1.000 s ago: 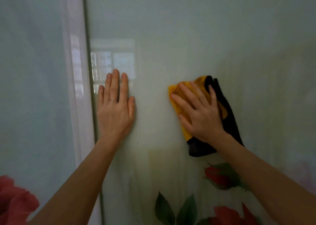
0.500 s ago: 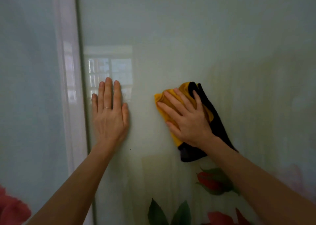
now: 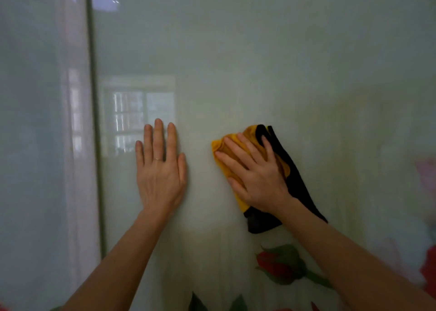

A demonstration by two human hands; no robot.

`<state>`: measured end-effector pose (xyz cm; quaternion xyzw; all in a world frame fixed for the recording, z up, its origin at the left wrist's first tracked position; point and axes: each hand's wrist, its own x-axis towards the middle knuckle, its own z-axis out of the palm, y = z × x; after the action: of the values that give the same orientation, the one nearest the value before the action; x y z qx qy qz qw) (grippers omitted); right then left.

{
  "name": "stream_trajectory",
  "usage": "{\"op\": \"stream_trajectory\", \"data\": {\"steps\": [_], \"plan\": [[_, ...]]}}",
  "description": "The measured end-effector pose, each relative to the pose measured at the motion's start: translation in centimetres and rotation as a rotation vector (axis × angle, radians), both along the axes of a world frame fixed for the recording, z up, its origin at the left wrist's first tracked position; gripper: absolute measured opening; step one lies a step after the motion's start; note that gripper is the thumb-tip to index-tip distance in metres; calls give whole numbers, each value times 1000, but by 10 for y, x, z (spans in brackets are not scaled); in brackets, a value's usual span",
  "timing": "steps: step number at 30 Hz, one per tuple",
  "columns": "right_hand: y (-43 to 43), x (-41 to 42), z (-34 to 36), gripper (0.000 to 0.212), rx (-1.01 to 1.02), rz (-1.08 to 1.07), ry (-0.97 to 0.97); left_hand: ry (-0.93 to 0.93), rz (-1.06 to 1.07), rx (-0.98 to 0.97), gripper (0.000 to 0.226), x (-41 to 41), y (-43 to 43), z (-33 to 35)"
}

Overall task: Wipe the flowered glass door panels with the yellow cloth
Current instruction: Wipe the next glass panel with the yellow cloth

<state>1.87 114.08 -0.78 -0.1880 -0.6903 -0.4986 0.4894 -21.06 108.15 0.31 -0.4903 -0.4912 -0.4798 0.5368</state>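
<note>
Hands: both of yours lie against the same pale frosted glass door panel (image 3: 259,62), near each other but apart.
Left hand (image 3: 160,169): fingers straight and close together, palm flat on the glass, holding nothing; a thin ring (image 3: 157,159) shows on one finger.
Right hand (image 3: 257,173): fingers spread and almost straight, pressing the folded yellow cloth (image 3: 220,146) against the panel rather than gripping it.
Cloth: yellow shows at your fingertips and along the left edge; its black part (image 3: 297,185) sticks out to the right and below your wrist.
Below: a printed red rosebud with green leaves (image 3: 276,266) sits just under the cloth, partly behind your right forearm.
Left side: a narrow dark vertical frame strip (image 3: 95,145) separates this panel from the neighbouring glass panel (image 3: 35,145).
Reflection: a bright window reflection (image 3: 139,114) lies on the glass just above your left fingertips.
</note>
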Motion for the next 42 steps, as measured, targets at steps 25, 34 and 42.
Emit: {"op": "stream_trajectory", "data": {"steps": [25, 34, 42], "plan": [[25, 46, 14, 57, -153, -60, 721, 179, -106, -29, 55, 122, 37, 33], [37, 96, 9, 57, -105, -80, 402, 164, -74, 24, 56, 126, 45, 32], [24, 64, 44, 55, -86, -90, 345, 136, -48, 27, 57, 127, 47, 32]]}}
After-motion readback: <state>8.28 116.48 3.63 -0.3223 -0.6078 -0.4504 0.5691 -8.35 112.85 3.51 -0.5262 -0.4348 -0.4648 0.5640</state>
